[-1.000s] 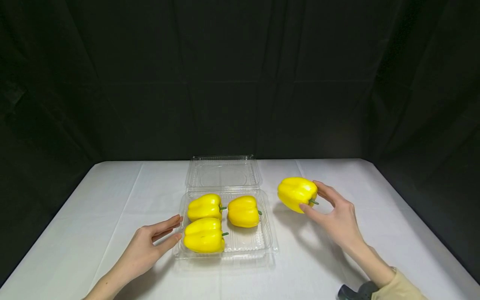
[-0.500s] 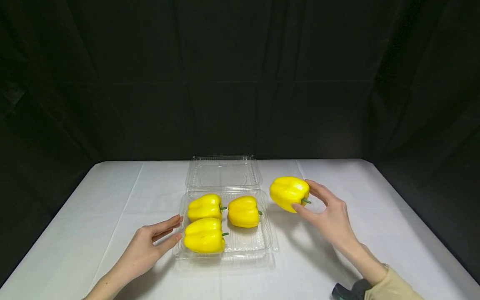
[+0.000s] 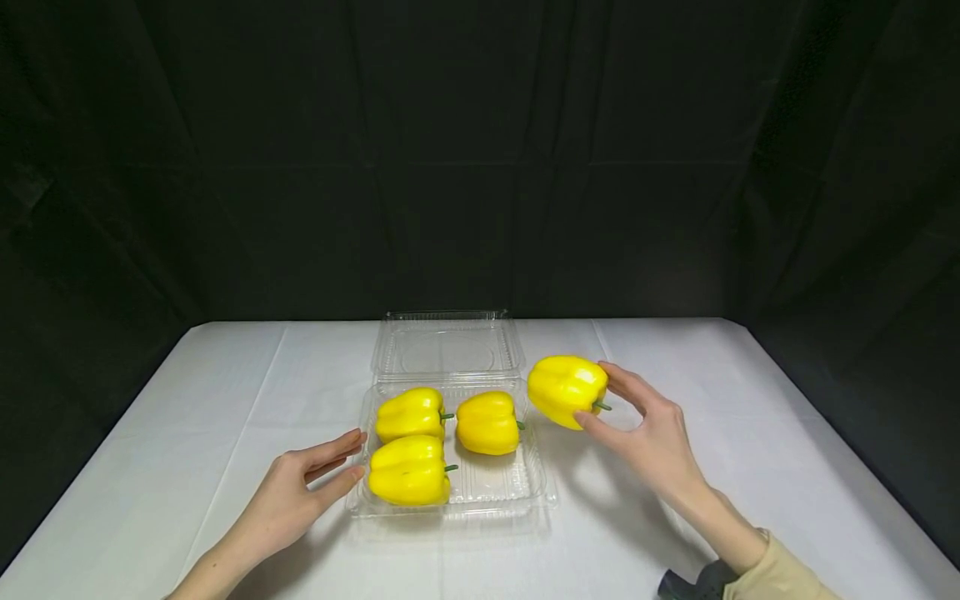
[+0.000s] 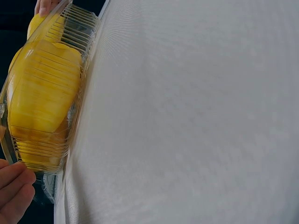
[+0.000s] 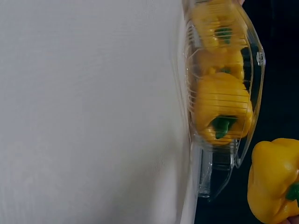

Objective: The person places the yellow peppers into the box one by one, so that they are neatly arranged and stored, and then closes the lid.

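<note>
My right hand [image 3: 652,429] holds a yellow bell pepper [image 3: 564,390] above the table, just right of the clear plastic clamshell container [image 3: 498,500]. Thumb and fingers grip its stem end, and its green stem points right. Three more yellow peppers lie in the container's base: one at back left [image 3: 408,414], one at front left [image 3: 408,472] and one at back right [image 3: 487,423]. My left hand [image 3: 288,496] rests at the container's left edge with extended fingers. In the right wrist view, the held pepper [image 5: 273,179] shows at the lower right, its gripping hand mostly cut off.
The container's transparent lid [image 3: 448,346] lies folded back behind the base. A white cloth [image 3: 225,400] covers the table, with black curtains [image 3: 480,167] behind and at both sides. A dark device [image 3: 693,585] sits at the right wrist by a beige sleeve [image 3: 776,575].
My right hand has carried the pepper leftward, bringing it close to the container's right side. The left hand, the container and the peppers inside look unmoved.
</note>
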`<move>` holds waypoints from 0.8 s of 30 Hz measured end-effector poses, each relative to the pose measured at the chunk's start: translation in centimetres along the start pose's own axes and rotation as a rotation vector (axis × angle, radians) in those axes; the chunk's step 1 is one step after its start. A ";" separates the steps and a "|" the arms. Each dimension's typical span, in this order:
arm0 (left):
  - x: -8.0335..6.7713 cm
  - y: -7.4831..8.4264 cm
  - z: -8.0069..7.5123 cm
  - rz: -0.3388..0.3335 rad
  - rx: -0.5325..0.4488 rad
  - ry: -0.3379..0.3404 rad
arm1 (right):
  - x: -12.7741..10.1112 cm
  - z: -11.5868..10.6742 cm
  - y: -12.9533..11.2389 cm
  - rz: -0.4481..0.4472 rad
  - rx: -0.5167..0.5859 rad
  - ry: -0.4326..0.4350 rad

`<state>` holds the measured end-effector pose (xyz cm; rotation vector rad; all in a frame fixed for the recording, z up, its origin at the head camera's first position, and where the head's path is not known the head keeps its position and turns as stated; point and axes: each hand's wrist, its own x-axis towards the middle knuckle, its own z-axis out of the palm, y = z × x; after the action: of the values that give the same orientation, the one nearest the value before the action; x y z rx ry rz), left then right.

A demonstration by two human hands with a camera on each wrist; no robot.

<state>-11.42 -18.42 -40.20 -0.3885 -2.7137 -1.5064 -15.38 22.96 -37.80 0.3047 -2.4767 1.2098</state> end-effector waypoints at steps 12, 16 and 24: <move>0.0 0.0 0.0 -0.004 0.002 0.001 | -0.5 0.4 -0.6 -0.028 0.015 -0.038; 0.0 0.0 0.0 -0.005 -0.001 0.001 | -0.7 0.5 -0.8 -0.038 0.029 -0.055; 0.0 0.0 0.0 -0.008 0.004 0.002 | -1.1 0.7 -1.5 -0.061 0.074 -0.092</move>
<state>-11.43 -18.39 -40.16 -0.3760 -2.7199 -1.5024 -14.04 21.54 -37.62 0.4618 -2.4837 1.2910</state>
